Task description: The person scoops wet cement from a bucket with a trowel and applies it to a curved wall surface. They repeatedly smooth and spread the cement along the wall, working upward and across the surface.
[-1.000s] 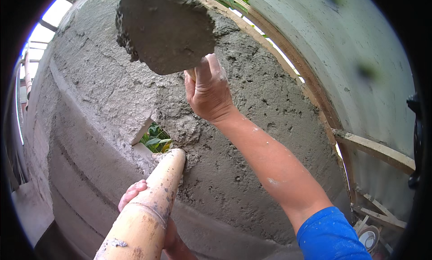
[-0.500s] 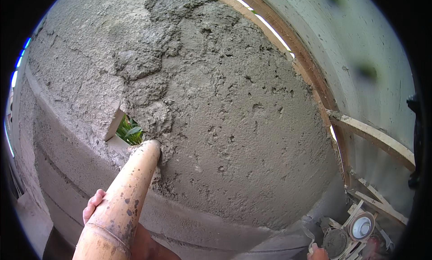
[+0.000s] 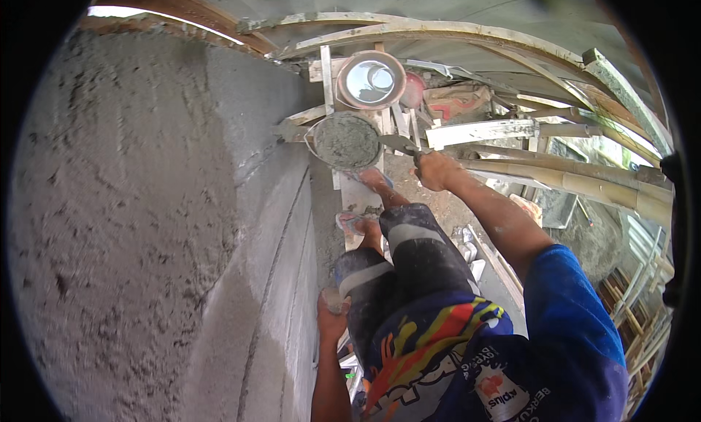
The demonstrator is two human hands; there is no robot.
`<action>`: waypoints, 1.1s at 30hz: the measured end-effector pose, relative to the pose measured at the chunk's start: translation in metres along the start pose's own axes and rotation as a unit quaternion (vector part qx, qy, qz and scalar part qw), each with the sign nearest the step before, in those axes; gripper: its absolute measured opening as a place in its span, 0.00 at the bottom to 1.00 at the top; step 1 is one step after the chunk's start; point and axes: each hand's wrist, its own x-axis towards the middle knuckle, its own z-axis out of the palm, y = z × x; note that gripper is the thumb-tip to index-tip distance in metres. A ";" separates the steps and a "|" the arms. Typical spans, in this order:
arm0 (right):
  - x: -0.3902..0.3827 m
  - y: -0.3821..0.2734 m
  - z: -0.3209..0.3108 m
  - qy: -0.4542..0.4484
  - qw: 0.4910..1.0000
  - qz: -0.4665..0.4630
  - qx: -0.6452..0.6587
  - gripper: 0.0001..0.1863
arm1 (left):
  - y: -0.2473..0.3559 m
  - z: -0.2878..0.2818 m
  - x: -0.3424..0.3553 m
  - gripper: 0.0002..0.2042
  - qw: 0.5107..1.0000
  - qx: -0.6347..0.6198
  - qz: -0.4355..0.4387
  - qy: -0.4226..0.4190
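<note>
Head view: I see the right hand (image 3: 437, 171) closed around the handle of a trowel (image 3: 400, 144), blade tip at the right rim of a bucket (image 3: 312, 146) full of grey mortar (image 3: 347, 139); can't tell if it touches. Left hand (image 3: 332, 318) is low beside the left knee (image 3: 359, 270), near the plastered wall (image 3: 131, 196). Can't tell if its fingers are open or curled. Round tub (image 3: 402, 86) of liquid sits just past the bucket.
</note>
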 end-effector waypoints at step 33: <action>0.250 -0.031 0.170 -0.065 0.996 0.035 0.044 0.30 | -0.004 0.114 0.082 0.44 0.984 0.091 -0.148 -0.024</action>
